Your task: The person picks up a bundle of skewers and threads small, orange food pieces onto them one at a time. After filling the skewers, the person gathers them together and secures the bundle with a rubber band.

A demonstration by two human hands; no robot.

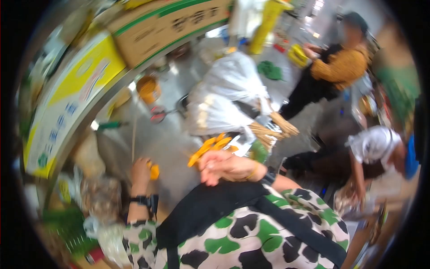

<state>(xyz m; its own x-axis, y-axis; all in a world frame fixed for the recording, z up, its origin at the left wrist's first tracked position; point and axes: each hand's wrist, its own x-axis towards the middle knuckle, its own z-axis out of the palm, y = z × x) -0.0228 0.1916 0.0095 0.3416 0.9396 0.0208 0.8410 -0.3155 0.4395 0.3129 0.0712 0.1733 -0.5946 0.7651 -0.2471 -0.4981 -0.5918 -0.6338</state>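
Note:
My left hand (pixel 141 171) is closed around a thin wooden skewer (pixel 134 134) that points away from me. An orange piece (pixel 154 171) shows at the side of that hand, by the thumb. My right hand (pixel 226 166) is turned partly palm up in front of my apron, its fingers curled together and blurred; I cannot tell what is between them. Just beyond it lie several curved orange pieces (pixel 210 147) on the metal table (pixel 168 148). Behind these, white plastic bags (pixel 219 107) hold skewered items, with bundled stick ends (pixel 273 127) poking out to the right.
Red-handled scissors (pixel 157 114) and an orange tub (pixel 148 88) stand farther back. A shelf edge with a yellow-white box (pixel 74 107) and a brown carton (pixel 170 29) runs along the left. Two people, one in an orange top (pixel 342 67), one in a white shirt (pixel 375 144), are at right.

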